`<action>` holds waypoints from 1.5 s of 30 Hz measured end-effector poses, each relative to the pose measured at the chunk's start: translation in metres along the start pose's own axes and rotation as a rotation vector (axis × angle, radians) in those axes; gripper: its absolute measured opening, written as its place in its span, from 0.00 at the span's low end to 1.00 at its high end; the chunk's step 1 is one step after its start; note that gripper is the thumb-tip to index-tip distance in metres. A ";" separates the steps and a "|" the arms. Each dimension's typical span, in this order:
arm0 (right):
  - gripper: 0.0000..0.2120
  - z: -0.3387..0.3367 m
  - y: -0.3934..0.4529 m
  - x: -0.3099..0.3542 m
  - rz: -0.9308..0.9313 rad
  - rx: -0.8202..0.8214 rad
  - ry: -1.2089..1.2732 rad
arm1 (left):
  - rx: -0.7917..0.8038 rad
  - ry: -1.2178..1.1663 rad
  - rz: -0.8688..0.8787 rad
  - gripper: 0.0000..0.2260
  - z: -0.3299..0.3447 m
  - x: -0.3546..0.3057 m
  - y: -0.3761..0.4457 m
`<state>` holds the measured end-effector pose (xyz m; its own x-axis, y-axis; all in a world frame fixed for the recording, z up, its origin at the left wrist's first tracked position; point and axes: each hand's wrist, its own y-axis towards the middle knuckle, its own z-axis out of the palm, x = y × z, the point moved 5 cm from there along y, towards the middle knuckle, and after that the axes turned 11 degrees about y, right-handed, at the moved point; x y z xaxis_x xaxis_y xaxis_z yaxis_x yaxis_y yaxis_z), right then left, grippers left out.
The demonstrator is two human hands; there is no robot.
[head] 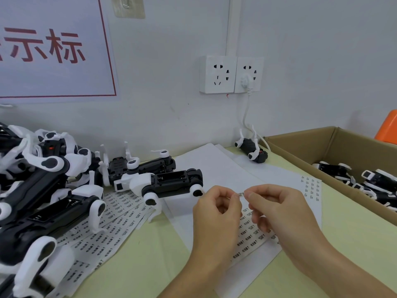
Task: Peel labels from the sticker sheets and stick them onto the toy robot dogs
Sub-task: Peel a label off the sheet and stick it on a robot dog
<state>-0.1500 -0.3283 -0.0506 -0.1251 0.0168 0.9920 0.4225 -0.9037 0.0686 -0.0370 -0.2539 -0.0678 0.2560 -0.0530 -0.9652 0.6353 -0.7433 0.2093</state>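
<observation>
Above the worktop (150, 250), both hands pinch one small label (241, 194) between them: left hand (217, 208) and right hand (277, 208). A toy robot dog (167, 182) lies belly-up just left, seemingly next. Many dogs remain piled at left (43, 190); sticker sheets (120, 214) still look mostly full

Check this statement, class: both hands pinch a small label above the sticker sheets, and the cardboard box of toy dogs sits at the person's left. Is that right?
Not quite. The head view shows the cardboard box at the person's right. The rest holds: left hand and right hand pinch the label above the sticker sheets.
</observation>
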 end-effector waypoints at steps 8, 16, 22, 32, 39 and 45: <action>0.06 0.001 -0.001 0.000 0.007 0.008 -0.044 | -0.003 0.019 0.005 0.07 0.001 0.001 0.001; 0.06 -0.003 -0.001 0.001 -0.005 -0.055 -0.065 | -0.099 0.139 0.157 0.10 0.002 -0.008 -0.006; 0.06 -0.008 0.002 0.002 -0.004 -0.112 -0.042 | -0.197 0.124 0.406 0.08 -0.004 -0.050 -0.014; 0.05 -0.006 0.002 0.002 -0.015 -0.107 -0.051 | 0.340 1.286 0.214 0.25 -0.086 -0.057 0.044; 0.07 -0.002 0.000 -0.002 -0.014 -0.059 -0.066 | 0.232 1.463 0.265 0.18 -0.099 -0.049 0.051; 0.07 0.004 -0.008 0.013 -0.190 -0.009 -0.107 | 0.321 0.803 -0.004 0.16 -0.101 -0.046 0.053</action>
<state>-0.1511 -0.3190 -0.0381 -0.1057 0.2317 0.9670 0.3919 -0.8840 0.2547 0.0588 -0.2237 0.0038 0.7687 0.3471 -0.5373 0.4317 -0.9013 0.0354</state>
